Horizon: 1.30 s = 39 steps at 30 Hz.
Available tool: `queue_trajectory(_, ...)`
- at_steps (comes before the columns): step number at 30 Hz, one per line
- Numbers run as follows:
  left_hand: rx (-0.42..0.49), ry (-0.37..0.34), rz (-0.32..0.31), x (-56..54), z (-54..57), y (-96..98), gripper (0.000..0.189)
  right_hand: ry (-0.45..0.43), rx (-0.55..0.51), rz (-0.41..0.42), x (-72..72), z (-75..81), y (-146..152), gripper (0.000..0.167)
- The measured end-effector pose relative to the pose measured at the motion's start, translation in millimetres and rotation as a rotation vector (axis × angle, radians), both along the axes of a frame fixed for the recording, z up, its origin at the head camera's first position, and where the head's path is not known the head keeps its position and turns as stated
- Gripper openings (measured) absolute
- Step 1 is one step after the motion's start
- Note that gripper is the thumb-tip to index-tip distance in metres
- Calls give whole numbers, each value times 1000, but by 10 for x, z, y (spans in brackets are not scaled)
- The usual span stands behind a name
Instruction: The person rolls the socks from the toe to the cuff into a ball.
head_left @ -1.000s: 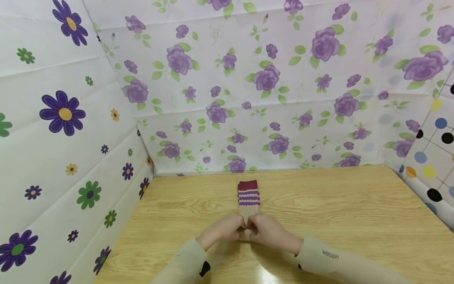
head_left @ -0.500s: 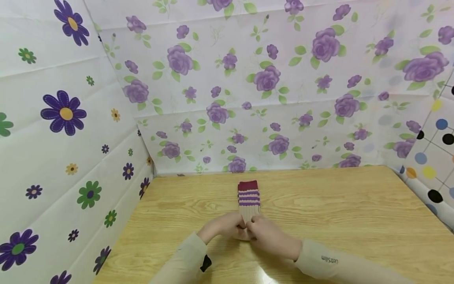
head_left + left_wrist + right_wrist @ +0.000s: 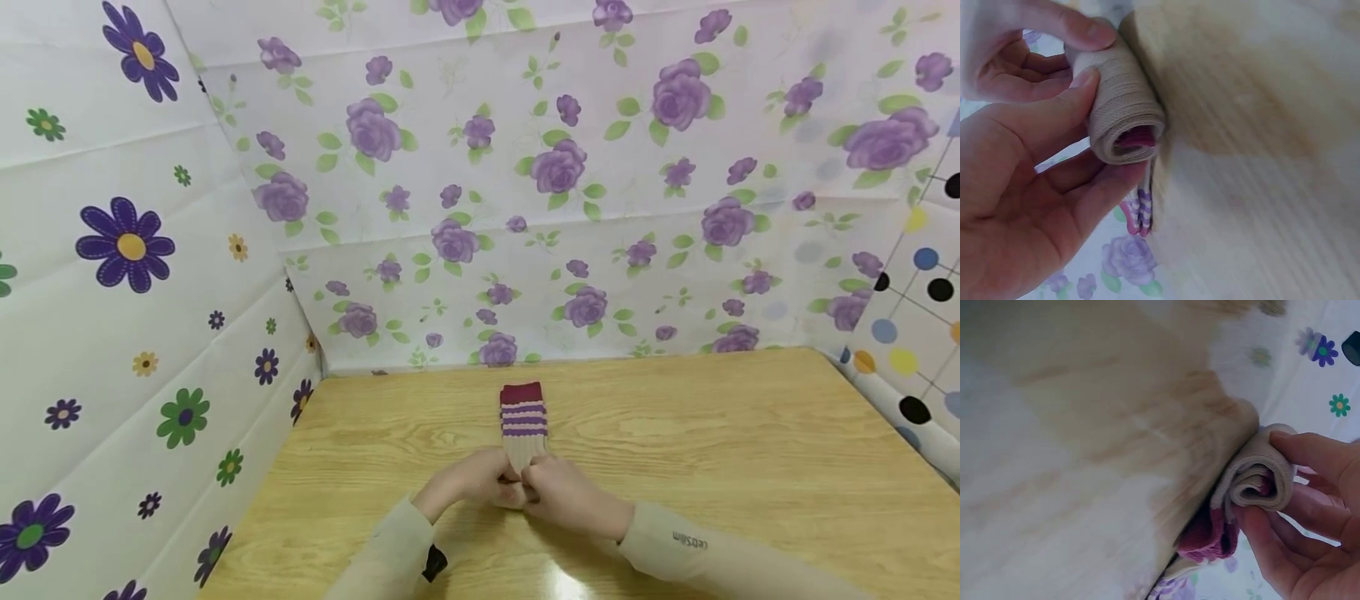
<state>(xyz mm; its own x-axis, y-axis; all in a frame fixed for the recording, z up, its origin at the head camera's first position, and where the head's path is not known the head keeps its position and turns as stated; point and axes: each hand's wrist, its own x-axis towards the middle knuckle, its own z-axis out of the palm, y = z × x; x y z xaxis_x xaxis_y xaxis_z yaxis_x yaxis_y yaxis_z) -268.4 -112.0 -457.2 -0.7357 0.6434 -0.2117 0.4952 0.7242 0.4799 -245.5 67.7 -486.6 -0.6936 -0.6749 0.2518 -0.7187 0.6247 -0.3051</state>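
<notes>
A pair of beige ribbed socks (image 3: 523, 421) with purple stripes and a maroon end lies on the wooden table, partly rolled up from the near end. My left hand (image 3: 480, 479) grips the left end of the roll (image 3: 1124, 103), thumb on one side and fingers curled round the other. At the roll's right end, my right hand (image 3: 566, 496) pinches it between thumb and fingers. Some maroon fabric shows inside the coil and in a fold (image 3: 1210, 534) beneath it. The striped end stays flat, pointing away from me.
Wood-grain table top (image 3: 712, 433) spreads around the socks. A cloth with purple roses (image 3: 558, 167) hangs behind the far edge, a daisy-patterned cloth (image 3: 75, 333) on the left, and a dotted cloth (image 3: 907, 333) on the right.
The fingers of both hands have shifted slightly on the roll, the right hand's moving a little lower and closer to the left. The striped end has stayed in place.
</notes>
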Motion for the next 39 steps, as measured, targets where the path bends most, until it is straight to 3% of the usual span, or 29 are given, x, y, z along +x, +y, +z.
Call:
queue_trajectory(3, 4, 84, 25, 45, -20, 1, 3, -43, -28, 30, -23, 16, 1, 26)
queue_trajectory(14, 57, 391, 36, 196, -28, 41, 15, -90, -47, 83, -129, 83, -24, 33)
queue_trajectory(18, 31, 464, 38, 217, -28, 59, 18, -175, -75, 111, -190, 104, -19, 40)
queue_trajectory(23, 8, 464, 16, 205, -38, 48, 22, -345, -46, 98, -267, 162, -3, 44)
queue_trajectory(28, -48, 460, -40, 172, -15, 27, 15, -437, -23, 103, -364, 230, -8, 45)
queue_trajectory(31, -91, 477, -63, 145, -19, 26, 8, -488, -1, 68, -404, 251, -13, 37)
queue_trajectory(37, -113, 458, -62, 115, -34, 50, 13, -566, 20, -39, -429, 265, -34, 5)
queue_trajectory(39, -110, 455, -57, 104, -36, 58, 15, -580, 29, -70, -430, 269, -43, 6)
